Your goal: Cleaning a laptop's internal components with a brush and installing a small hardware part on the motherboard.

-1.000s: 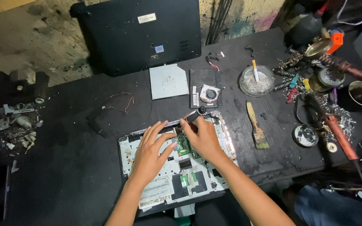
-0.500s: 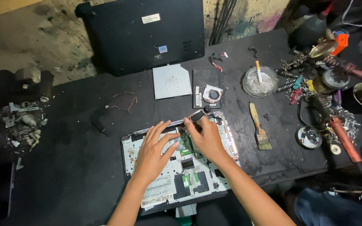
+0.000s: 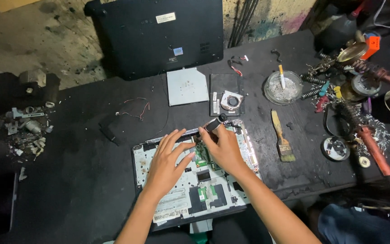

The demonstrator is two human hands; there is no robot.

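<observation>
We rest our left hand [image 3: 167, 160] flat on the opened laptop [image 3: 194, 180], right hand [image 3: 223, 147] beside it pinching a screwdriver [image 3: 215, 124], paintbrush [image 3: 281, 137] right of laptop.

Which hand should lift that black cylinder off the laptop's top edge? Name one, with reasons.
Right. The right hand already has its fingertips on the black cylinder at the far edge of the opened laptop. The left hand lies flat on the board, farther from it.

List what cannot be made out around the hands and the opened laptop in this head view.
- Green circuit board: mostly hidden under the right hand.
- Black cylindrical tool: its tip is covered by that hand's fingers.
- Opened laptop base: near edge hidden by the forearms; the left hand covers part of it.
- Screws: too small to tell.
</observation>
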